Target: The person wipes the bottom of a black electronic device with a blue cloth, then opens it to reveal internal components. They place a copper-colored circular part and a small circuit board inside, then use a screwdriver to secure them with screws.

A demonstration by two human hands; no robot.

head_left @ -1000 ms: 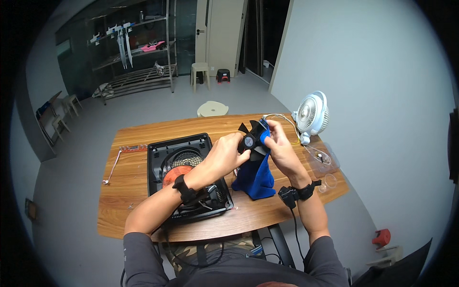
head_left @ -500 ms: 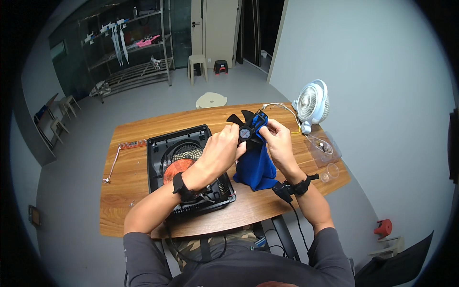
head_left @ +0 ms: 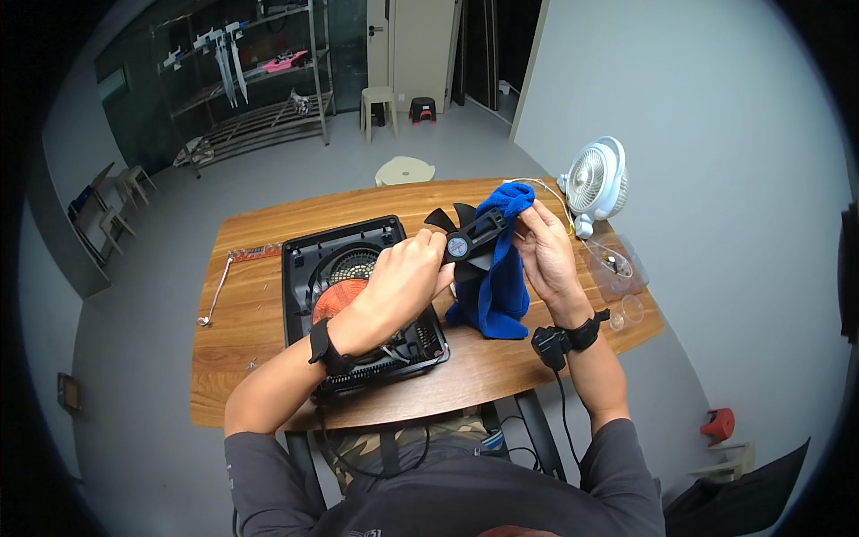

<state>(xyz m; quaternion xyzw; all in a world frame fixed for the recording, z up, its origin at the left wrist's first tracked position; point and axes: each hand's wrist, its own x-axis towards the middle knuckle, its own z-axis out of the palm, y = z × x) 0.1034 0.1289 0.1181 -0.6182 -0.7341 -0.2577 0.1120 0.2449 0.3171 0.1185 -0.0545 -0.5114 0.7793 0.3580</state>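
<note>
Raised over the table is a small black cooling fan [head_left: 459,245], its blades and bracket arm showing, with my left hand [head_left: 407,279] closed around its near side. A blue cloth [head_left: 501,300] hangs from my right hand [head_left: 548,252], which pinches its bunched top beside the end of the fan's bracket. The fingertips of my right hand are partly hidden by the cloth. Below my left forearm lies an open black appliance housing [head_left: 293,309] with an orange-red coil [head_left: 337,301] and a round vent grille [head_left: 356,265] inside; my arm covers part of it.
On the wooden table [head_left: 242,376], a red circuit strip [head_left: 257,252] with a white cable [head_left: 214,291] lies left. A white desk fan [head_left: 598,183] stands at the far right, near a clear plastic tray [head_left: 631,277] and round clear pieces [head_left: 632,310]. A stool [head_left: 405,170] stands beyond.
My right hand has moved a little right and up along the cloth, which now bunches above the bracket's end. The bracket is more exposed. My left hand keeps its hold on the cooling fan.
</note>
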